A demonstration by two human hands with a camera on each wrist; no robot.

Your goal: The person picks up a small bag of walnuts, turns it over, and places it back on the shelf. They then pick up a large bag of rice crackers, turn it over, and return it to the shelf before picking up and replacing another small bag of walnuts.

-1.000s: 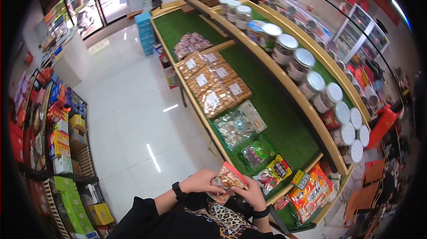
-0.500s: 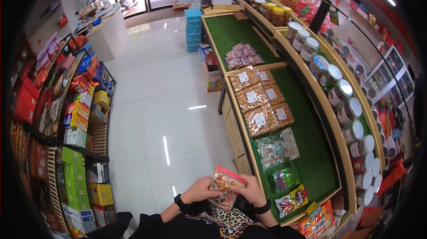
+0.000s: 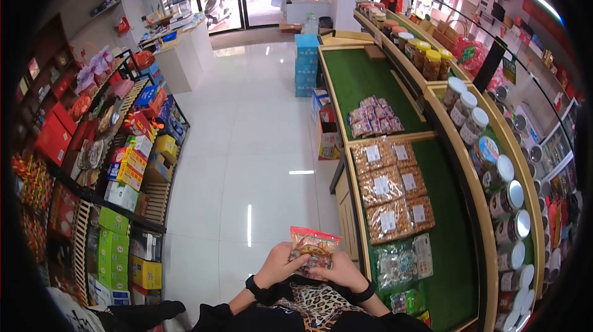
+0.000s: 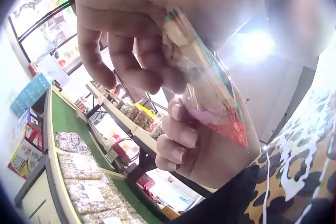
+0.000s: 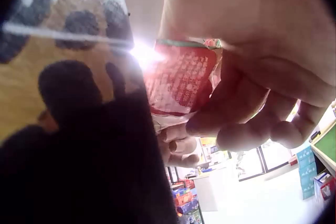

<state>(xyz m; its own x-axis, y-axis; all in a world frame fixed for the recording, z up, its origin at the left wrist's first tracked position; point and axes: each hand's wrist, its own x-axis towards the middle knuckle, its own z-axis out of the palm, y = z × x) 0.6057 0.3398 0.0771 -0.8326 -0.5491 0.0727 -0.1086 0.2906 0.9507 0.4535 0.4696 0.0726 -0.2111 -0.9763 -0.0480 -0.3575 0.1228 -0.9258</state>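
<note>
A small snack packet (image 3: 315,240) with a red top edge and a patterned front is held before the chest in the head view. My left hand (image 3: 275,266) grips its left side, thumb lying across the front. On the other side, my right hand (image 3: 344,274) pinches its lower right part, thumb also on the front. The left wrist view catches the packet (image 4: 207,79) nearly edge-on, with clear film and a red end, between the fingers. In the right wrist view, the packet's red back (image 5: 181,79) carries pale printed text, and curled fingers (image 5: 247,137) support it.
To the right stands a green-lined display shelf (image 3: 454,227) with bagged nut-like snacks (image 3: 378,185), small wrapped packets (image 3: 374,116) and lidded jars (image 3: 511,199). Boxed goods (image 3: 126,165) fill a left rack. Tiled floor (image 3: 247,147) runs between toward blue boxes (image 3: 307,63) and a counter (image 3: 185,60).
The head view has swung left and up, so the display shelf slides rightward and the near orange bag leaves view. Both hands keep holding the packet, which now sits straighter.
</note>
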